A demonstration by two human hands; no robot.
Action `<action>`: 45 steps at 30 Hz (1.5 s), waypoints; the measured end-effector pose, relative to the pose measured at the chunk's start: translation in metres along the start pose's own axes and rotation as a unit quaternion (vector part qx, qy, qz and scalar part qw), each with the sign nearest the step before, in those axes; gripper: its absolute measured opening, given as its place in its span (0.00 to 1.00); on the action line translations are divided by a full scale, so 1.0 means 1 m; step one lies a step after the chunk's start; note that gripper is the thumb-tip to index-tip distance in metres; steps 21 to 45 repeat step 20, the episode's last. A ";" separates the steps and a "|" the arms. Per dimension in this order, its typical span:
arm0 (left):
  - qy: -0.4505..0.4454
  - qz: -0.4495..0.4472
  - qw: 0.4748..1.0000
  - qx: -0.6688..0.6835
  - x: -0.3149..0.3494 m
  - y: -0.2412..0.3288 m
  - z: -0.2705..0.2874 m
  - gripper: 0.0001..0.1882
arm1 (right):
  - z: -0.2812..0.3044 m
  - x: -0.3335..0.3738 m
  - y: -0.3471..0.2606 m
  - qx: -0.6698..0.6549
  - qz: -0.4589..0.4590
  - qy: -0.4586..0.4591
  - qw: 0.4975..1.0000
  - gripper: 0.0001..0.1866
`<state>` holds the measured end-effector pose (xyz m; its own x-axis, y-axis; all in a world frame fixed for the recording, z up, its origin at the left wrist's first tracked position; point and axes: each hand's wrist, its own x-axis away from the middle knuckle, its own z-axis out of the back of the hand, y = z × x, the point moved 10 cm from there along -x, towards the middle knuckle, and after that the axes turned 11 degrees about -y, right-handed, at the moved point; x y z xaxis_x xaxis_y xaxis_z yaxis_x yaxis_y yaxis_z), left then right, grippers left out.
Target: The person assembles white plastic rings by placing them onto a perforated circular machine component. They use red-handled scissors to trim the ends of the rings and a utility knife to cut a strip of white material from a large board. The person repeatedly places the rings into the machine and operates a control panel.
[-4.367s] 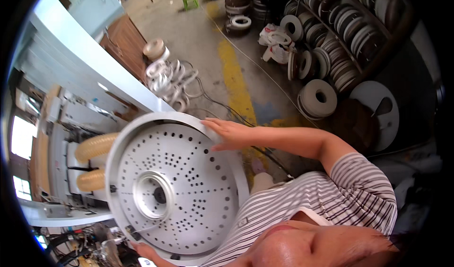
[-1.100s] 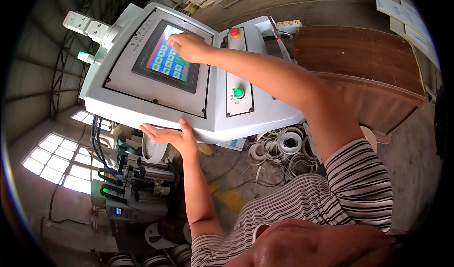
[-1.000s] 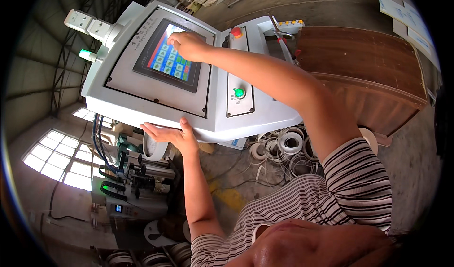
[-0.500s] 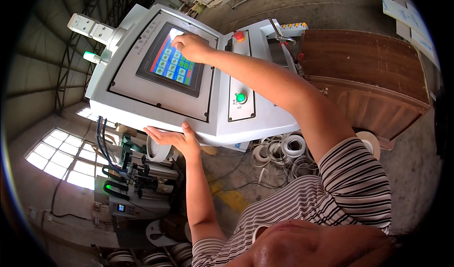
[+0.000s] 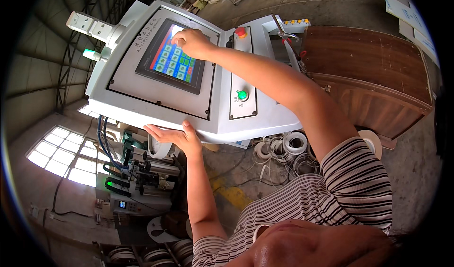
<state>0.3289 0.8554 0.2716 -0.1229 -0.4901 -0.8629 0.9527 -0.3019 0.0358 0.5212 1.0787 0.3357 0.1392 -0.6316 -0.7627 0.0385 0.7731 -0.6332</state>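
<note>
A white machine control box [image 5: 156, 120] carries a touchscreen [image 5: 165, 68] with rows of green and blue buttons. My right hand [image 5: 194, 43] is at the upper part of that screen, its fingers curled in and a fingertip at or just above the glass. What lies under the hand is hidden. Along the box's lower edge rests my left hand [image 5: 182, 138], palm up, fingers stretched out and thumb raised against the front. Right of the screen, a smaller panel bears a red mushroom button [image 5: 240, 32] and a green lit rotary switch [image 5: 242, 95].
Pliers with red handles [image 5: 286, 36] lie at the box's far right end. A brown wooden cabinet [image 5: 364, 63] stands beyond. Rolls of white edge strip [image 5: 294, 143] lie on the floor below. Machinery with cables [image 5: 146, 172] is at the lower left.
The view has shifted very slightly. Both hands keep nearly the same places, the right at the screen and the left under the box's edge.
</note>
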 end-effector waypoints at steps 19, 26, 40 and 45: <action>0.045 -0.032 0.998 0.016 -0.001 0.010 0.001 0.54 | 0.025 -0.033 0.055 -0.035 -0.047 -0.004 0.998 0.14; 0.045 -0.035 0.998 0.021 -0.001 0.008 0.000 0.55 | 0.018 -0.025 0.038 -0.063 -0.023 -0.034 0.997 0.15; 0.045 -0.035 0.998 0.021 -0.001 0.008 0.000 0.55 | 0.018 -0.025 0.038 -0.063 -0.023 -0.034 0.997 0.15; 0.045 -0.035 0.998 0.021 -0.001 0.008 0.000 0.55 | 0.018 -0.025 0.038 -0.063 -0.023 -0.034 0.997 0.15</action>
